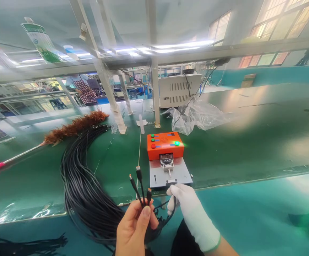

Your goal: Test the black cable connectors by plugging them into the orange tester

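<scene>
My bare left hand (135, 227) pinches a few black USB cables (139, 175) near their plugs, which point upward with orange tips. In my right hand (193, 209), in a white glove, is one black cable (173, 208); its end is at the front edge of a metal plate (157, 174), and its plug is hidden by the fingers. A digital gauge (166, 159) is fixed on that plate. Behind it stands an orange box (165, 149) with coloured buttons and a lit green lamp. A thick bundle of black cables (81, 177) hangs over the table edge behind my left hand.
A brown feather duster (74, 126) lies on the green table (122, 138) at the left. White posts (156, 81) rise from the tabletop. Farther back are clear plastic film (197, 115) and a grey metal cabinet (181, 89). A person (85, 90) is in the left background.
</scene>
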Demonstrator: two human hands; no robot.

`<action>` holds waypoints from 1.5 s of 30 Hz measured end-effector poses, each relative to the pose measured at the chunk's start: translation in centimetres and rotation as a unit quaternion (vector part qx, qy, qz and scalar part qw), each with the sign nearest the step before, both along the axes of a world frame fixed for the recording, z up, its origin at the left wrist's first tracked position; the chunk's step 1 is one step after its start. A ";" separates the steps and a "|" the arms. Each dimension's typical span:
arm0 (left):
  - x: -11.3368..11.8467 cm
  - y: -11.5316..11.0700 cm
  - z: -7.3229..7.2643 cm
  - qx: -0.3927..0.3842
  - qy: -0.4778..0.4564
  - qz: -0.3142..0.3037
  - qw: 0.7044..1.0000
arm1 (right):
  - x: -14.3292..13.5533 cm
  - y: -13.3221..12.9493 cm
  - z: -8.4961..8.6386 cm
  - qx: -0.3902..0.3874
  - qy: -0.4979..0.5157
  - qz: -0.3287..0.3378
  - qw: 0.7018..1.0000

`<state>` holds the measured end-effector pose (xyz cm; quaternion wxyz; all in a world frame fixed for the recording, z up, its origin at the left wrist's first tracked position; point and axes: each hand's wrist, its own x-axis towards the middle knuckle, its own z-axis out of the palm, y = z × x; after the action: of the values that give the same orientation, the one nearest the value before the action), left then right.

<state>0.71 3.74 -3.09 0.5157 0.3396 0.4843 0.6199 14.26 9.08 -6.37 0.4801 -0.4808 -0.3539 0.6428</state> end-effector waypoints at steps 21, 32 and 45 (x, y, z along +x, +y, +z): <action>0.0 -0.4 -0.3 -0.012 0.122 0.107 0.987 | 0.2 -2.4 1.7 0.026 -0.073 -0.003 0.997; 0.1 -0.5 0.3 -0.007 0.116 0.107 0.987 | 1.1 0.1 0.0 -0.001 0.012 0.049 0.999; 0.2 -0.1 0.4 -0.003 0.131 0.111 0.985 | 0.6 1.5 -1.3 -0.026 0.038 0.040 0.998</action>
<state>0.86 3.66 -2.66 0.3767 0.3609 0.5843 0.6216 14.90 10.54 -7.63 0.4545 -0.4536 -0.3374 0.6883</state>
